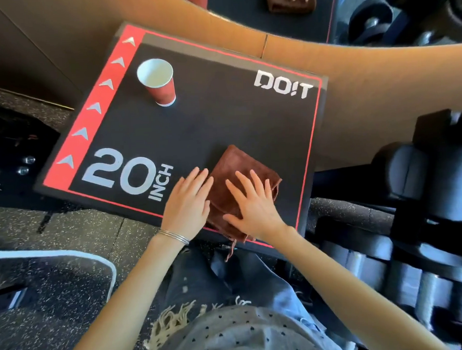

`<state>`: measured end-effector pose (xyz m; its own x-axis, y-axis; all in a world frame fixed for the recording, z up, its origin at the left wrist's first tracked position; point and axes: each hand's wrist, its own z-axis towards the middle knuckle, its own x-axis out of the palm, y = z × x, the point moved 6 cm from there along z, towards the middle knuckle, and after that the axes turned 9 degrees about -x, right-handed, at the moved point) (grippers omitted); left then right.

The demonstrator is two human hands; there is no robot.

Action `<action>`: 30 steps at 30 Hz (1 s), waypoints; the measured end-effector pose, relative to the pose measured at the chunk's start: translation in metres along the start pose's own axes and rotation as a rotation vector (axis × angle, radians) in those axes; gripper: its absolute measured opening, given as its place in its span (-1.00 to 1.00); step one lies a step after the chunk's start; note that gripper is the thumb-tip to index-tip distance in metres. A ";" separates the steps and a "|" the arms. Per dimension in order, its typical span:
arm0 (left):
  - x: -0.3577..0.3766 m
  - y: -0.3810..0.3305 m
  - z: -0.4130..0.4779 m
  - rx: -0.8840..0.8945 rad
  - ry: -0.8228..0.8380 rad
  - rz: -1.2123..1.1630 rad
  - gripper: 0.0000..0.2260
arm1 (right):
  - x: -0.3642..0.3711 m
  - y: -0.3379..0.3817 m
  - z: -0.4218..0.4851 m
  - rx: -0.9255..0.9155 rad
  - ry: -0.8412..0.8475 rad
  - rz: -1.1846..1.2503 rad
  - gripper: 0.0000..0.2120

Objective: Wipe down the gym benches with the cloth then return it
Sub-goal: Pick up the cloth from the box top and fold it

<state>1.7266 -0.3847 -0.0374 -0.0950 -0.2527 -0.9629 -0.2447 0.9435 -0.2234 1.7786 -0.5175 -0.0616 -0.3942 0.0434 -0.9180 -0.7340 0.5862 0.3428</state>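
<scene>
Brown folded cloth [237,169], soft and napped: lies flat on the near right part of a black square platform top [222,122]. Its near corner overhangs the platform's front edge, and a loose frayed strip hangs down there.

Left hand [188,203]: fingers straight and close together, palm down. It rests against the left edge of the cloth, with fingertips partly on the cloth and partly on the platform surface. Thin silver bangles [174,236] circle the wrist.

Right hand [255,208]: fingers straight and spread, palm pressed flat on top of the cloth, gripping nothing.

Black square platform top: edged with a thin red line and a broad red band of white arrowheads down the left side. It is printed "20 INCH" at the near left and "DO!T" at the far right.

Red paper cup [158,81], white-rimmed: stands upright on the far left part of the platform, well apart from the cloth and both hands. The interior that shows is plain white; nothing can be made out inside it.

Black dumbbells [424,193]: stacked to the right of the platform, blurred.

Black speckled rubber floor [68,235]: lies below and to the left of the platform.

At the top edge of the view, a second red cup, a brown cloth and some fingertips are partly seen.
</scene>
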 end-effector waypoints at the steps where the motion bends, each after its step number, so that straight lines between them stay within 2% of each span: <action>1: -0.003 0.003 0.006 -0.006 -0.010 0.024 -0.54 | 0.004 0.004 0.005 0.046 -0.006 -0.005 -0.25; 5: 0.000 0.012 0.031 -0.008 0.056 0.107 -0.49 | 0.013 0.008 0.017 0.238 -0.016 -0.098 -0.23; 8: 0.007 0.017 0.048 0.057 0.108 0.156 -0.49 | 0.013 0.012 0.020 0.322 -0.106 -0.137 -0.35; 12: 0.009 0.020 0.061 0.215 0.157 0.177 -0.51 | 0.010 0.011 0.026 0.419 -0.197 -0.162 -0.53; 15: 0.004 0.029 0.068 0.335 0.162 0.203 -0.50 | 0.006 0.017 0.028 0.478 -0.233 -0.165 -0.57; 18: 0.006 0.037 0.072 0.453 0.209 0.228 -0.49 | 0.001 0.019 0.025 0.563 -0.346 -0.121 -0.57; 21: 0.008 0.049 0.077 0.521 0.224 0.242 -0.48 | 0.011 0.030 0.019 0.622 -0.312 -0.089 -0.48; 25: 0.011 0.064 0.080 0.608 0.254 0.265 -0.47 | 0.019 0.033 0.029 0.799 -0.230 -0.021 -0.39; 30: 0.012 0.069 0.084 0.682 0.256 0.320 -0.46 | 0.011 0.034 0.039 0.852 -0.268 -0.142 -0.55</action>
<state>1.7900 -0.3045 -0.0770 -0.2999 0.0895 -0.9498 0.4686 0.8810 -0.0650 1.7707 -0.4660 -0.0678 -0.1106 0.0494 -0.9926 -0.0654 0.9962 0.0569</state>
